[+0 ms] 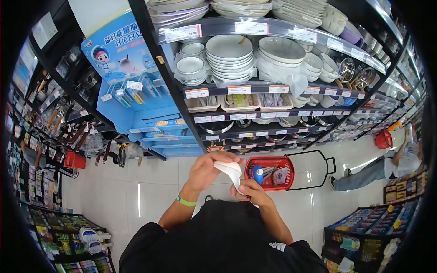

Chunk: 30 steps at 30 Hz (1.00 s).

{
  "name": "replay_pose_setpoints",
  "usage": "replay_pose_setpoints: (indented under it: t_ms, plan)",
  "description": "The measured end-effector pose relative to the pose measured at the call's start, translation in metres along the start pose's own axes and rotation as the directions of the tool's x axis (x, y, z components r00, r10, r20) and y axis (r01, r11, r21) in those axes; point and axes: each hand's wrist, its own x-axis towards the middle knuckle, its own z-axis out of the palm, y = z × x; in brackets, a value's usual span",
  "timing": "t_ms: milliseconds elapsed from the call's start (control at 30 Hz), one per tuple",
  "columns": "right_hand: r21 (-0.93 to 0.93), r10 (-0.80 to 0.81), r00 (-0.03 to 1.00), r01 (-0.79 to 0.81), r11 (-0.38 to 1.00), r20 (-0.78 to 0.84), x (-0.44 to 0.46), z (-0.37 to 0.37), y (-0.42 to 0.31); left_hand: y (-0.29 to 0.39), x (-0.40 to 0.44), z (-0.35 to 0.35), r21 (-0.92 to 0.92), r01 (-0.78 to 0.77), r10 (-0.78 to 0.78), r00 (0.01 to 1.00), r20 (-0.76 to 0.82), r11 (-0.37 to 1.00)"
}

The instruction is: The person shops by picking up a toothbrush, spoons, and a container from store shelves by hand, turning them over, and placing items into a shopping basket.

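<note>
A white spoon-like utensil [232,172] is held between my two hands in front of my chest. My left hand [204,171] has its fingers around the broad upper end. My right hand [253,191] is closed on the narrow lower end. Just beyond my right hand, a red shopping basket [291,170] stands on the floor with a blue bottle [258,174] and some packages in it.
Shelves ahead hold stacked plates [230,57], bowls and small baskets. A blue display stand [123,91] is at the left. Another person [391,164] is at the right, near a second red basket [383,139]. Racks stand behind on both sides.
</note>
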Motion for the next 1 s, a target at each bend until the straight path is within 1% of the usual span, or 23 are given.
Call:
replay_pose_setpoints:
  t_ms: [67, 100, 167, 200, 267, 300, 367, 400, 433, 500, 533, 600, 633, 700, 733, 767, 800, 833, 900, 933, 967, 1000]
  plan:
    - [-0.016, -0.06, 0.998, 0.06, 0.998, 0.011, -0.007, -0.007, -0.008, -0.009, 0.008, 0.01, -0.021, -0.022, 0.023, 0.999, 0.048, 1.0]
    - [-0.013, -0.062, 0.998, 0.062, 0.998, 0.016, -0.01, -0.012, -0.009, -0.014, 0.013, 0.014, -0.014, -0.022, 0.023, 0.999, 0.046, 1.0]
    - [-0.034, -0.139, 0.99, 0.139, 0.99, -0.018, -0.018, -0.023, -0.011, -0.022, 0.02, 0.023, 0.024, -0.026, 0.023, 0.995, 0.099, 0.999]
    - [-0.031, -0.137, 0.991, 0.136, 0.99, -0.011, -0.023, -0.03, -0.011, -0.027, 0.023, 0.029, 0.03, -0.028, 0.025, 0.995, 0.093, 0.999]
    - [-0.066, -0.121, 0.979, 0.111, 0.992, -0.164, -0.038, -0.05, -0.012, -0.044, 0.03, 0.047, -0.056, 0.061, -0.057, 0.997, 0.058, 0.997]
    - [-0.061, -0.112, 0.981, 0.103, 0.993, -0.159, -0.042, -0.056, -0.014, -0.049, 0.033, 0.056, -0.056, 0.058, -0.056, 0.997, 0.047, 0.997]
    - [-0.083, -0.082, 0.969, 0.065, 0.994, -0.232, -0.049, -0.066, -0.02, -0.052, 0.039, 0.077, 0.063, 0.005, -0.002, 0.999, -0.05, 0.998]
    - [-0.13, -0.079, 0.965, 0.047, 0.99, -0.249, -0.052, -0.071, -0.019, -0.052, 0.042, 0.086, 0.029, 0.014, -0.012, 0.998, -0.062, 0.999]
    - [-0.124, -0.062, 0.97, 0.034, 0.992, -0.236, -0.055, -0.075, -0.018, -0.053, 0.043, 0.095, 0.033, 0.009, -0.007, 0.997, -0.082, 0.999]
    - [-0.277, -0.117, 0.95, 0.034, 0.96, -0.29, -0.058, -0.082, -0.019, -0.055, 0.047, 0.109, 0.2, 0.003, 0.017, 0.995, -0.1, 0.98]
    - [-0.269, -0.107, 0.955, 0.03, 0.963, -0.277, -0.058, -0.083, -0.021, -0.055, 0.044, 0.11, 0.155, 0.058, -0.041, 0.993, -0.11, 0.986]
    - [-0.31, -0.184, 0.954, 0.104, 0.945, -0.239, -0.059, -0.082, -0.029, -0.057, 0.043, 0.117, 0.192, 0.056, -0.026, 0.987, -0.158, 0.98]
    - [-0.305, -0.175, 0.957, 0.1, 0.947, -0.232, -0.06, -0.081, -0.032, -0.058, 0.043, 0.12, 0.221, 0.055, -0.013, 0.983, -0.184, 0.974]
    - [-0.423, -0.206, 0.957, 0.103, 0.9, -0.204, -0.061, -0.079, -0.036, -0.059, 0.04, 0.116, 0.213, 0.05, -0.008, 0.981, -0.192, 0.976]
    - [-0.419, -0.206, 0.956, 0.104, 0.902, -0.208, -0.061, -0.08, -0.035, -0.061, 0.039, 0.113, 0.2, 0.047, -0.008, 0.981, -0.191, 0.979]
    - [-0.462, -0.212, 0.963, 0.113, 0.88, -0.168, -0.061, -0.082, -0.034, -0.062, 0.039, 0.111, 0.198, 0.054, -0.015, 0.982, -0.19, 0.979]
    - [-0.506, -0.217, 0.968, 0.125, 0.853, -0.127, -0.061, -0.084, -0.033, -0.063, 0.042, 0.108, 0.21, 0.035, 0.001, 0.986, -0.168, 0.977]
    - [-0.51, -0.223, 0.966, 0.128, 0.851, -0.129, -0.06, -0.089, -0.031, -0.064, 0.047, 0.106, 0.223, 0.009, 0.023, 0.99, -0.142, 0.975]
    - [-0.622, -0.292, 0.955, 0.196, 0.758, -0.054, -0.059, -0.096, -0.024, -0.062, 0.054, 0.104, 0.222, -0.007, 0.033, 0.993, -0.113, 0.975]
    - [-0.623, -0.286, 0.957, 0.191, 0.758, -0.054, -0.058, -0.095, -0.024, -0.061, 0.054, 0.104, 0.217, -0.019, 0.041, 0.994, -0.098, 0.976]
    - [-0.575, -0.259, 0.961, 0.16, 0.803, -0.094, -0.058, -0.092, -0.025, -0.061, 0.054, 0.104, 0.212, -0.021, 0.044, 0.994, -0.105, 0.977]
    - [-0.522, -0.231, 0.964, 0.129, 0.843, -0.133, -0.057, -0.088, -0.026, -0.06, 0.056, 0.105, 0.216, -0.001, 0.034, 0.989, -0.147, 0.976]
